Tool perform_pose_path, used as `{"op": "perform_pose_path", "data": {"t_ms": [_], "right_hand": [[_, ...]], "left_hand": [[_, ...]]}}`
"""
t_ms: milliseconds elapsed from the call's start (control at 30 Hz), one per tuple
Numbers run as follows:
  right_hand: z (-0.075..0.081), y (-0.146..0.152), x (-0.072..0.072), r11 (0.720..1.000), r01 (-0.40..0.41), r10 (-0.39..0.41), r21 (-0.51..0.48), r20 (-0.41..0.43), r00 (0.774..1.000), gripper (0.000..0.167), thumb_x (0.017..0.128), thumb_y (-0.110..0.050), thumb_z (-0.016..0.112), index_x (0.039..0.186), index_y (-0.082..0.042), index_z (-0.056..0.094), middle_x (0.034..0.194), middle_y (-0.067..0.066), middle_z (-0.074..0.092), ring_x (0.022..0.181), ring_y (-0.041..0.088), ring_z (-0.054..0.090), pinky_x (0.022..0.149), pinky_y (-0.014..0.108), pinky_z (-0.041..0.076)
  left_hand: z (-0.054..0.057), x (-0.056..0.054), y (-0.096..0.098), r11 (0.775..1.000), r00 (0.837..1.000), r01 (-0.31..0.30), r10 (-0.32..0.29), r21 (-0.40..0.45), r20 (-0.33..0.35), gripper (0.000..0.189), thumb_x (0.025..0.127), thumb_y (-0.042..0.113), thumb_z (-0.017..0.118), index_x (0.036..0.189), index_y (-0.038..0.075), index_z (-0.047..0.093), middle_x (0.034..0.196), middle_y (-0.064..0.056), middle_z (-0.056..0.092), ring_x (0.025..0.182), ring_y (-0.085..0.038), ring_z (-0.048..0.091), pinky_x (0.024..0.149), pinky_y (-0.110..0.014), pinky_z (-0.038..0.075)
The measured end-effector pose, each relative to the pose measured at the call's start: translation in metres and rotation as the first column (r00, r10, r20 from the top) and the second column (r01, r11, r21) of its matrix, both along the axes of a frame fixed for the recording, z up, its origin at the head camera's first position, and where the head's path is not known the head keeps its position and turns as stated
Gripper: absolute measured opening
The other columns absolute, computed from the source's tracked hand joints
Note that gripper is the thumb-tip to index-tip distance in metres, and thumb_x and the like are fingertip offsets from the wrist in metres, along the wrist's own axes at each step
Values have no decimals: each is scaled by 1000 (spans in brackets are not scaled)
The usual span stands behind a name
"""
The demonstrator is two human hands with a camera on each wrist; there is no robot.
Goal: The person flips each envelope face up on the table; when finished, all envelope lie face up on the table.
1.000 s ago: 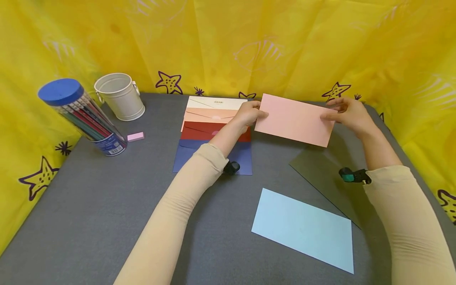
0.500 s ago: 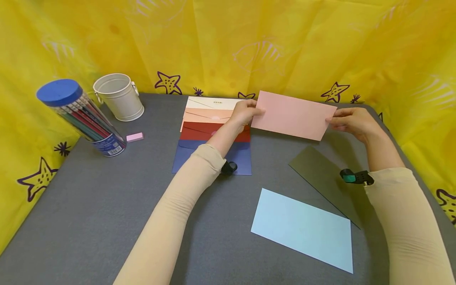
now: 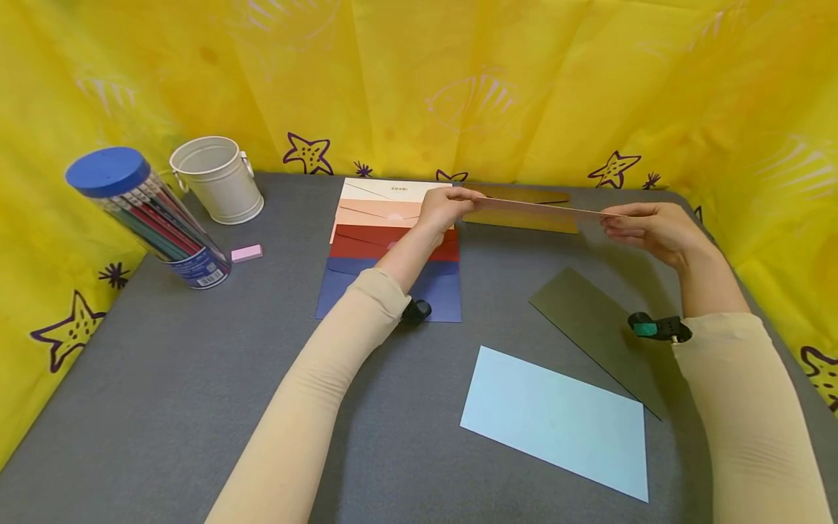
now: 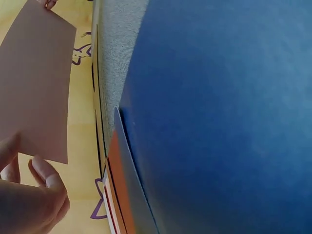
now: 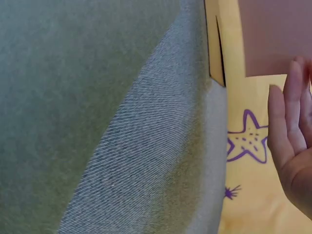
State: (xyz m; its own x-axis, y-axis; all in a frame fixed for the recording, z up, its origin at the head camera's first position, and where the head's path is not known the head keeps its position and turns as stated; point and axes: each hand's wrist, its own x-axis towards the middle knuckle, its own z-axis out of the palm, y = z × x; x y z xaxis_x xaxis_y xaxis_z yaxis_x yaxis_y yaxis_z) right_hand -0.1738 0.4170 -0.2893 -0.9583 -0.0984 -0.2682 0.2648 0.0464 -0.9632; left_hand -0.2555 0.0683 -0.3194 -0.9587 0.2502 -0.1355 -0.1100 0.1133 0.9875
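Observation:
My left hand (image 3: 445, 207) pinches one short end of a pink envelope (image 3: 537, 205), and my right hand (image 3: 655, 229) pinches the other. Seen from the head, the envelope is nearly edge-on above the table; its broad face (image 4: 36, 78) shows in the left wrist view. Below and behind it lies a mustard envelope (image 3: 524, 220), partly covered. Beside my left hand, envelopes overlap in a column: white (image 3: 399, 191), peach (image 3: 366, 211), red (image 3: 356, 244) and blue (image 3: 347, 291). My left forearm hides part of them.
Nearer on the grey table lie an olive-green envelope (image 3: 583, 320) and a light blue one (image 3: 556, 422) touching at a corner. On the left stand a pencil tub (image 3: 164, 218) with a blue lid, a white bucket (image 3: 219, 182) and a pink eraser (image 3: 246, 253). Yellow cloth (image 3: 393, 87) hangs behind.
Between my hands the pink envelope has tipped from face-on to almost edge-on. That uncovers the mustard envelope behind it. My right hand has shifted slightly down and right.

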Motion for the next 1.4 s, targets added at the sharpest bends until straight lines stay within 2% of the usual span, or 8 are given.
{"op": "perform_pose_path", "data": {"t_ms": [300,533,667,767,933,1067,1200,1400], "right_hand": [[-5,-3,-3,999,9,-13,34,99,995,23,98,-8,59,100,-17,80,92,-5,77,82,11,75,77,25,61],[-11,-4,-7,995,-45,32,94,139,990,26,100,-11,55,96,-20,79,93,-6,77,87,8,74,80,24,60],[-15,-4,-9,989,-61,38,137,162,986,25,100,-14,57,95,-24,79,92,-11,76,88,5,73,81,22,59],[-19,-4,-11,981,-64,34,183,165,986,23,98,-13,60,93,-27,78,92,-15,74,87,2,71,81,20,59],[-23,-8,-12,939,-108,60,327,153,986,27,97,-16,63,123,-18,67,98,-23,66,89,-4,67,83,17,57],[-25,-14,-14,880,-159,96,447,161,982,64,98,-22,62,150,1,34,130,-2,55,88,-9,63,87,15,55],[-27,-17,-17,850,-192,115,491,182,977,68,100,-20,58,153,7,24,153,25,30,84,-12,62,87,14,55],[-29,-20,-19,838,-207,109,504,217,970,63,100,-13,56,150,12,26,139,24,45,80,-10,62,85,16,56]], "left_hand": [[-6,-1,-3,998,997,9,-5,-56,78,25,90,0,58,110,1,74,121,-17,68,78,-10,58,99,-38,53],[-8,-2,0,1000,981,-20,17,15,193,28,95,8,63,117,-9,68,108,-16,66,71,-10,60,101,-35,54],[-8,-1,1,1000,981,-12,10,6,194,29,94,4,59,118,-12,66,96,-10,59,68,-10,58,100,-36,54],[-7,0,1,1000,981,16,-12,-16,195,31,93,2,55,119,-12,64,104,-11,60,69,-9,57,101,-35,54],[-7,0,2,996,981,64,-51,-64,188,32,93,4,51,118,-12,64,113,-11,58,76,-9,55,91,-24,56],[-8,0,1,992,983,68,-50,-104,174,15,92,5,53,87,-4,64,86,-1,51,68,-8,50,69,-16,47],[-8,0,1,987,986,76,-52,-145,158,34,91,6,54,59,9,45,59,5,37,53,-6,40,58,-17,35],[-5,2,1,979,982,103,-72,-174,174,29,92,7,54,63,6,51,68,2,44,54,-5,43,59,-15,38]]}}
